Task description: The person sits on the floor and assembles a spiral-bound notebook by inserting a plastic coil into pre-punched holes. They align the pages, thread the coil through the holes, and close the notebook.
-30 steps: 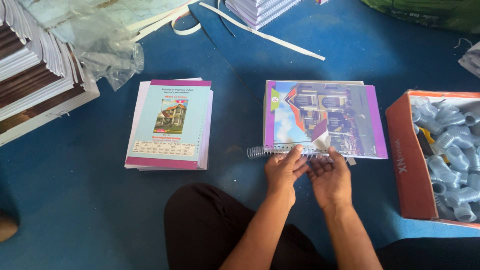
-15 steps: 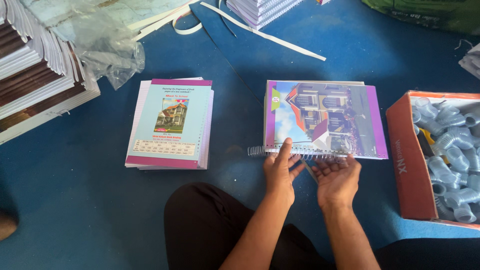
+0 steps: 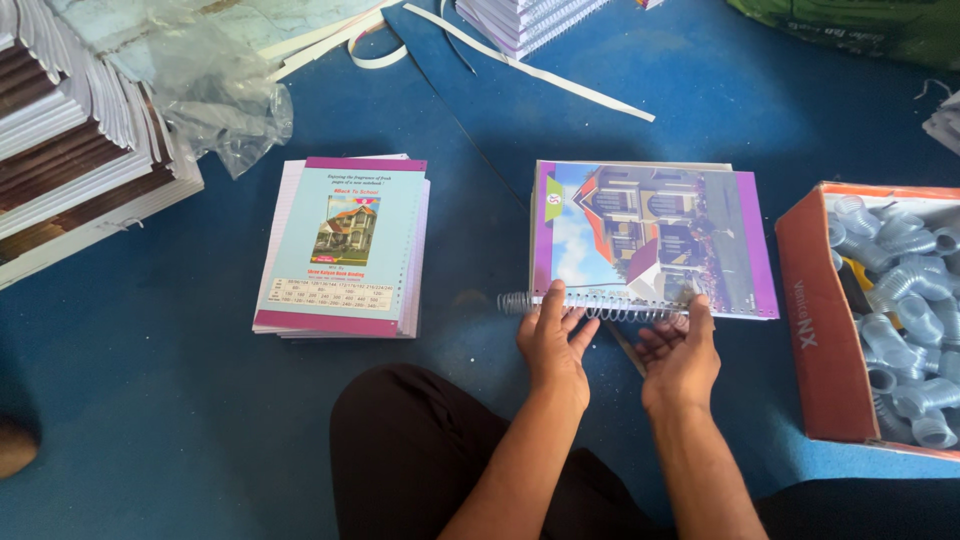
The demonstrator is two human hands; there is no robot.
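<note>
Where fingertips [image 3: 552, 292] press: wire spiral [image 3: 600, 306] underneath.

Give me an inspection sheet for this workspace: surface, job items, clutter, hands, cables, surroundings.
Surface: blue floor mat, person seated on it.
Job items: notebook with a house picture cover lies flat; a clear spiral coil runs along its near edge, sticking out past the left corner.
Clutter: crumpled clear plastic; white paper strips.
Hands: left hand fingers on the coil; right hand at the coil's right end. Grip cannot be judged.
Cables: nothing seen.
Surroundings: second notebook stack to the left; red box of coils to the right; tall paper stacks far left.
</note>
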